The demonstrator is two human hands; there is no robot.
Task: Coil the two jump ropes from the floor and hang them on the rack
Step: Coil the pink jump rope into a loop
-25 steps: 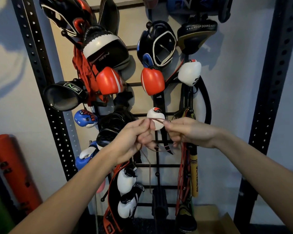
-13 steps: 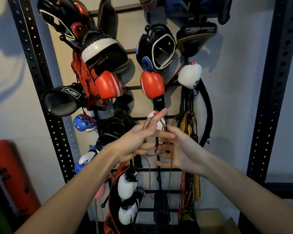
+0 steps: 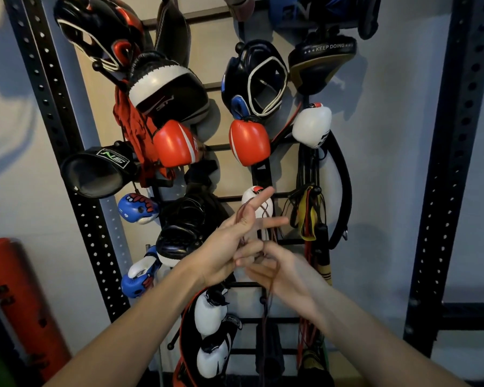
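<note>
A thin brown jump rope (image 3: 269, 291) is looped over the spread fingers of my left hand (image 3: 235, 241), which is raised in front of the rack (image 3: 263, 286). Its loose strand hangs down past my right hand (image 3: 285, 272), blurred just below and right of the left, fingers pinching the cord. A second rope with a yellow and black handle (image 3: 323, 263) and red cord hangs from a peg on the rack to the right.
The wall rack carries headgear (image 3: 253, 79), red gloves (image 3: 249, 142), white gloves (image 3: 211, 311) and focus pads (image 3: 95, 171). Black perforated uprights (image 3: 56, 113) (image 3: 447, 163) flank it. A red roller (image 3: 20, 303) leans at lower left.
My hands went from pulling the cord taut between them to winding it: the left hand spread its fingers with loops on them, and the right hand dropped lower along the strand.
</note>
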